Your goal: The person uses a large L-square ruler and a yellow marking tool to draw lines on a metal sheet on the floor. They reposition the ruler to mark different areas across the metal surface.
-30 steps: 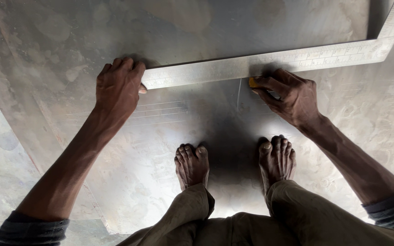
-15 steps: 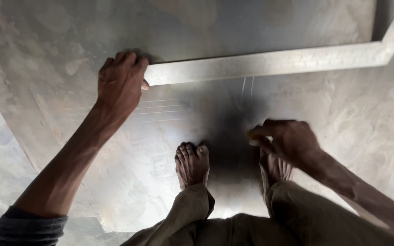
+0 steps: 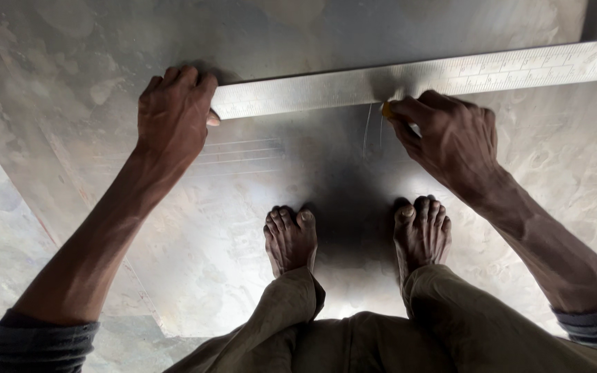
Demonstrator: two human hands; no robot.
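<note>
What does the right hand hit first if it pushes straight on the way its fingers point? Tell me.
The right hand, pinching a small yellow marker, points up-left at the steel square. It would meet that ruler edge first; they look nearly touching already.

Dull, blotchy sheet metal (image 3: 257, 27) with fine scratches lies under a brushed-metal square ruler (image 3: 354, 86); trousers (image 3: 450, 324) look like matt cloth.
</note>
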